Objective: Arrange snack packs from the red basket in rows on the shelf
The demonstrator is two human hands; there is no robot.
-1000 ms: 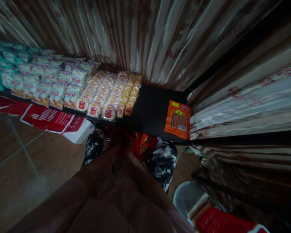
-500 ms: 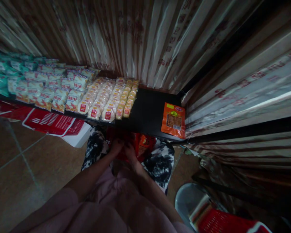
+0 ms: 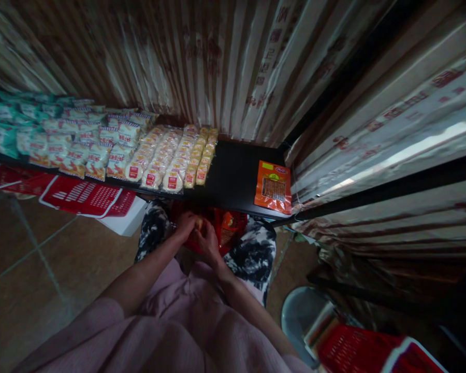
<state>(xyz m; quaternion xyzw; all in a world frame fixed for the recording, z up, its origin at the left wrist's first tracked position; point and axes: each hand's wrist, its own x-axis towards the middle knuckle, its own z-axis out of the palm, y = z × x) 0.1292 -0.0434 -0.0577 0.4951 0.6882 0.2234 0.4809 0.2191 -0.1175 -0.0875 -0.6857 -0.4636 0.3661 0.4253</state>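
Note:
Both hands meet over a red basket (image 3: pixel 238 235) between my knees, just below the shelf's front edge. My left hand (image 3: pixel 186 225) has its fingers curled round a small tan-orange item (image 3: pixel 199 223), whose kind is too small and dim to tell. Close against it from the right, my right hand (image 3: pixel 208 240) pinches at the same item with bent fingers. Inside the basket, right of the hands, an orange packet (image 3: pixel 228 224) shows. The basket's left part is largely hidden by hands and shelf.
On the black shelf (image 3: pixel 233 171) stand rows of round wrapped crackers (image 3: pixel 150 178), narrow yellow packs (image 3: pixel 202 160) and blue-white snack bags (image 3: pixel 97 158). An orange pouch (image 3: pixel 274 186) lies at its right end. Red baskets (image 3: pixel 85 194) sit below left; a grey tub (image 3: pixel 299 316) stands lower right.
The hands have risen slightly out of the basket, and the small tan-orange item now shows between them. The view has shifted slightly; goods on the shelf are unchanged.

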